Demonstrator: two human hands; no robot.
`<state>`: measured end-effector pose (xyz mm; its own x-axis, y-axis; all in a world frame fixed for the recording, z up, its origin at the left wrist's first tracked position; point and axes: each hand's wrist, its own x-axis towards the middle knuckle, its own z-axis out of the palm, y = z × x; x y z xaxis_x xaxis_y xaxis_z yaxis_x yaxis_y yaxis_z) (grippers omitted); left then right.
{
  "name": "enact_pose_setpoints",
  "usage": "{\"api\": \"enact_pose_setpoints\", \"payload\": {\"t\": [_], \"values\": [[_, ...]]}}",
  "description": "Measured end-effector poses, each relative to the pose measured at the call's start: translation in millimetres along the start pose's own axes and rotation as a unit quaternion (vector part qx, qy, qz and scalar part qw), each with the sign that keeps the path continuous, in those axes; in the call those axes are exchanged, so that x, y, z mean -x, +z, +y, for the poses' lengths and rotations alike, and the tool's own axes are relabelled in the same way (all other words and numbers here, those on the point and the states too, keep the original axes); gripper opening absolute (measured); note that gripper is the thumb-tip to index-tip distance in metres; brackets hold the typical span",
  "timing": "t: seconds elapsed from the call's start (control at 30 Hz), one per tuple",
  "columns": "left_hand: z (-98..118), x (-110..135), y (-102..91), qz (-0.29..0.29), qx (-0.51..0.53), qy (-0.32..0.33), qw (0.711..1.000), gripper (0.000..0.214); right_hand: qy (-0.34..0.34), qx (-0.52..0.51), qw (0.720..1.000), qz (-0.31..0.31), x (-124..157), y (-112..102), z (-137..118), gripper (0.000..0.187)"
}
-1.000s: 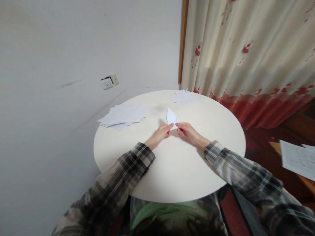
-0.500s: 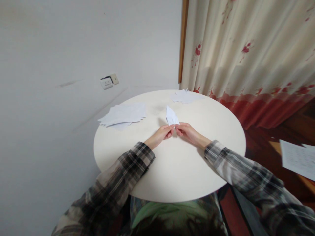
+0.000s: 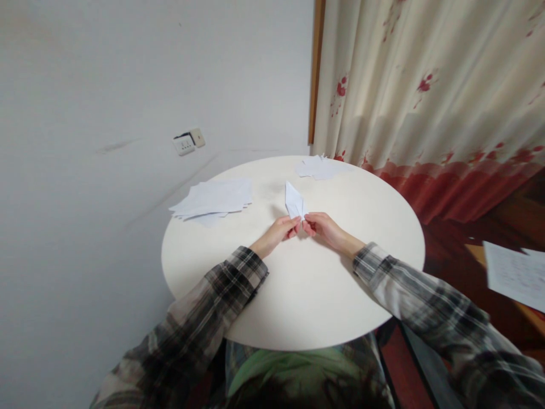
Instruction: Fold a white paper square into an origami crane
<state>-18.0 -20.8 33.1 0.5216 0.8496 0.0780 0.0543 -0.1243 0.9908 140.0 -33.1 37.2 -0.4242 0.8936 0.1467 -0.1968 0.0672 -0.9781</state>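
A small piece of folded white paper (image 3: 294,200) points away from me, its near end between my two hands above the white round table (image 3: 298,301). My left hand (image 3: 281,229) pinches that end from the left, thumb on top. From the right, my right hand (image 3: 322,225) pinches the paper's near right edge between thumb and fingers. The fingertips of both hands are close together and partly hide the near end. Some creases show on the paper's upper face.
A stack of white sheets (image 3: 215,196) lies at the table's left edge. Several white paper pieces (image 3: 319,167) lie at the far edge. To the right, printed sheets (image 3: 515,275) rest on a lower wooden surface. A wall with a socket (image 3: 184,144) and a flowered curtain (image 3: 426,113) stand behind.
The folded paper has tilted slightly to the left and looks narrower. My right fingertips have shifted a little away from the left ones.
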Motion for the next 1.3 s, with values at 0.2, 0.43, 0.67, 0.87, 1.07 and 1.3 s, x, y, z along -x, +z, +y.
{"api": "enact_pose_setpoints", "payload": {"t": [0.2, 0.43, 0.67, 0.87, 1.07, 1.3], "values": [[-0.6, -4.0, -3.6, 0.08, -0.024, 0.042, 0.996, 0.037, -0.027, 0.072, 0.997, 0.025, -2.1, -1.0, 2.7, 0.035], [-2.5, -3.8, -13.7, 0.161, -0.21, 0.095, 0.96, 0.022, -0.131, 0.179, 0.954, 0.201, -7.6, -13.5, 6.9, 0.024], [-5.8, -2.2, -17.8, 0.194, -0.291, 0.109, 0.931, 0.016, -0.21, 0.248, 0.916, 0.235, -0.2, -14.0, -3.9, 0.011], [-6.5, -3.6, -18.9, 0.221, -0.282, 0.116, 0.926, 0.013, -0.23, 0.273, 0.908, 0.22, 4.1, -7.8, -8.5, 0.009], [-6.4, -2.0, -16.7, 0.197, -0.282, 0.1, 0.934, 0.014, -0.231, 0.298, 0.905, 0.197, 3.3, -8.8, -7.2, 0.009], [7.1, 3.7, -8.4, 0.217, -0.282, 0.19, 0.915, 0.029, -0.229, 0.312, 0.899, 0.205, 2.6, -10.5, -5.7, 0.01]]}}
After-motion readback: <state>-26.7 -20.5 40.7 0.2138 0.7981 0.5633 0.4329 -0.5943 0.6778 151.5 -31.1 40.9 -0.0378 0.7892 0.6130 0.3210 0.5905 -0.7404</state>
